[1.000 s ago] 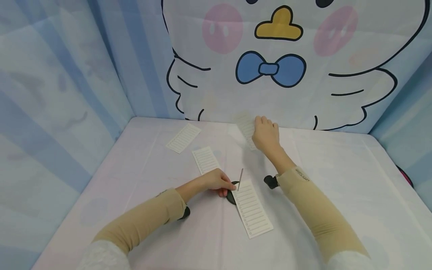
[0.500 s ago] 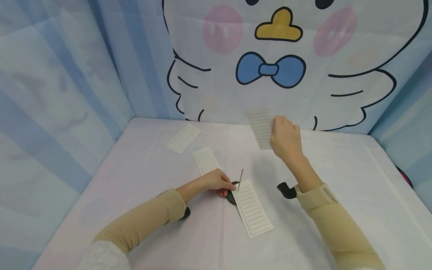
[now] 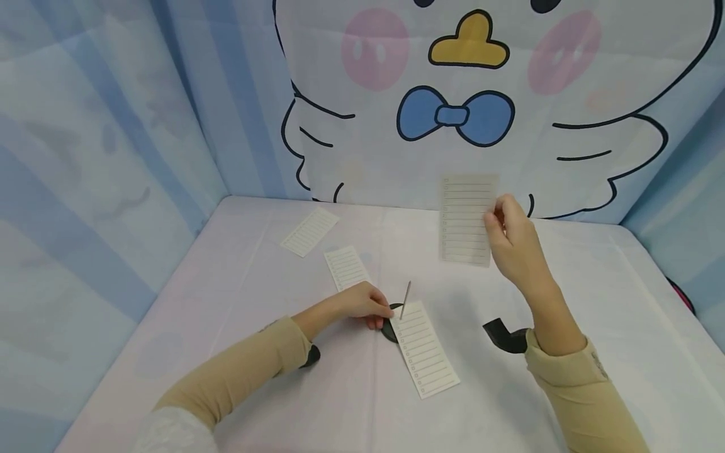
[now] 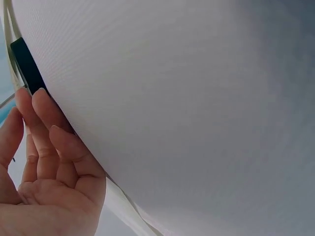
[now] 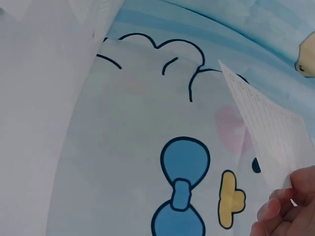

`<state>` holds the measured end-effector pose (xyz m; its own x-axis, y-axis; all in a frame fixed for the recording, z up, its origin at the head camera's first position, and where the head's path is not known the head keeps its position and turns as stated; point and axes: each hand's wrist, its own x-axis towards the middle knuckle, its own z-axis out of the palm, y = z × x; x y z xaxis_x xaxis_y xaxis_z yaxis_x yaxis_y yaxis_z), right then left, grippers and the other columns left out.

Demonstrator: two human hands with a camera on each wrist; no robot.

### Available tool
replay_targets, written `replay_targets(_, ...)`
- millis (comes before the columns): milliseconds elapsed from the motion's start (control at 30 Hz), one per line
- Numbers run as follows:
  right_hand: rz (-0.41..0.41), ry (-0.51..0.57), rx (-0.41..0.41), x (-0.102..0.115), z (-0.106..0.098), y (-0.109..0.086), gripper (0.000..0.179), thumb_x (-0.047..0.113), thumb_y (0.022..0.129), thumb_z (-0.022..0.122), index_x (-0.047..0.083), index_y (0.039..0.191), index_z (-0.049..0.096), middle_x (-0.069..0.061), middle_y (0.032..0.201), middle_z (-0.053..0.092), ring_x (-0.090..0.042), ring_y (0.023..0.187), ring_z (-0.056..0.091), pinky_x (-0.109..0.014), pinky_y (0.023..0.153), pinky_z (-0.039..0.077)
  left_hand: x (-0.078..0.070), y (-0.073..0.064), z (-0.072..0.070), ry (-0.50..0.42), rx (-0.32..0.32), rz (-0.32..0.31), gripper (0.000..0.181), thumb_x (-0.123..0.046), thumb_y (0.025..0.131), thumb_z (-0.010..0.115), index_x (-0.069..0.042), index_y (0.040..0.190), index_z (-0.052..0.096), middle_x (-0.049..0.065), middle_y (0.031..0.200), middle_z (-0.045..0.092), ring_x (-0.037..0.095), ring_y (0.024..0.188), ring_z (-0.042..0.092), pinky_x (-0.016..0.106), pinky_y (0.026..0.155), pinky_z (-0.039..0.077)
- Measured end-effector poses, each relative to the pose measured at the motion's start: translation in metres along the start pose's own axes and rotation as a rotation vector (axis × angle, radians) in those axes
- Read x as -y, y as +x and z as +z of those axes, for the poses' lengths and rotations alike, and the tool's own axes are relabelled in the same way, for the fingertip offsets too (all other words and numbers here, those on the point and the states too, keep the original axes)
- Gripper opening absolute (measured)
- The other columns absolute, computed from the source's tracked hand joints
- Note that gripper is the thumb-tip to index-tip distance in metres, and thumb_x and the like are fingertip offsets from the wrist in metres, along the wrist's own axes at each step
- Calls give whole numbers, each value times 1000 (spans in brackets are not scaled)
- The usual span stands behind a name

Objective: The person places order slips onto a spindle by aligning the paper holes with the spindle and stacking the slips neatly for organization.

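Note:
In the head view my right hand (image 3: 518, 248) pinches a lined checklist slip (image 3: 466, 220) by its right edge. The slip hangs upright above the table's back edge, its ruled side facing me; the right wrist view shows the same slip (image 5: 275, 128) edge-on beside the fingers. My left hand (image 3: 358, 303) grips the near-left side of a paper spike's round black base (image 3: 388, 332). A thin metal pin (image 3: 405, 299) rises through the top of another checklist slip (image 3: 427, 358), which covers most of the base. The left wrist view has fingertips right at the dark base (image 4: 28, 66).
Two more checklist slips lie on the table, one slip (image 3: 347, 267) just behind my left hand and one slip (image 3: 309, 231) farther back left. A cartoon-printed cloth (image 3: 368, 151) stands behind the table (image 3: 294, 390). Black wrist mounts (image 3: 506, 338) stick out from my sleeves.
My right hand has moved right and a little nearer with its slip, turning it from slanted to upright with the lines facing me. My left hand stays at the spike.

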<state>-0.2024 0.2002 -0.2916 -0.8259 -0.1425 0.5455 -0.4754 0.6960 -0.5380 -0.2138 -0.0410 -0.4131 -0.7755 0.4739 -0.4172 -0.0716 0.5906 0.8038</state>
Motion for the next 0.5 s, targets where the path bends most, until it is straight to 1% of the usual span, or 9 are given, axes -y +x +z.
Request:
replay_targets(133,31,69,73,6,-7,-6,13,8,96,39,-5,95,40,-12,83,46,-13,74,39,-23,63,31,0,1,-3,25,11,2,16,-21,85,65,-6,83,68,0,60,62,10,52,59,20,49,42)
replay_targets(267,29,150,150,13,-9,-11,12,7,96,39,-5,95,40,-10,85,45,-12,76,40,-21,65,33,-1,0,-8,32,3,6,16,-21,86,64,-6,85,69,0,63,63,11,54,60,21,50,42)
replay_targets(367,17,240,205,16,-9,-13,10,3,95,38,-7,93,41,-11,85,46,-13,77,43,-19,65,36,-5,-1,-13,62,-20,10,18,-22,87,62,-6,88,69,0,66,64,13,56,60,22,50,41)
replay_targets(500,18,392,291,17,-8,-17,8,-3,94,38,-9,90,41,-13,87,45,-12,75,46,-18,65,40,-15,-4,-23,82,-54,48,23,-26,89,59,-5,94,68,0,73,65,15,63,62,24,53,41)
